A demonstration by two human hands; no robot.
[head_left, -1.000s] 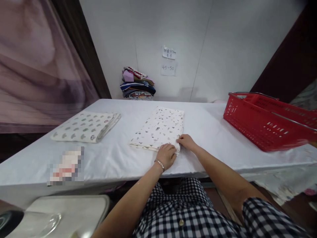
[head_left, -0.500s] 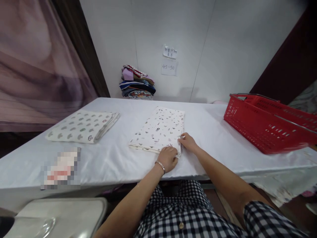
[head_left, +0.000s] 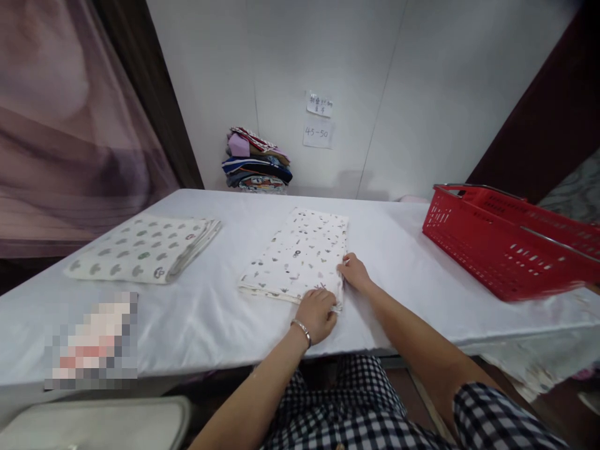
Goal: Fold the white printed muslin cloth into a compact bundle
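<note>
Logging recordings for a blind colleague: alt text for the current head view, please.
A person's left hand and right hand touch a folded, patterned white cloth near one corner on a white-covered table. A second folded cloth lies left, a red basket right.

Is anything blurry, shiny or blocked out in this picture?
Head view: pale sheen streaks the white satiny tablecloth; head view: coarse square pixels hide an item at lower left; head view: the red perforated plastic basket looks smeared along its lower right edge, while the folded white printed fabric looks fairly sharp.
</note>
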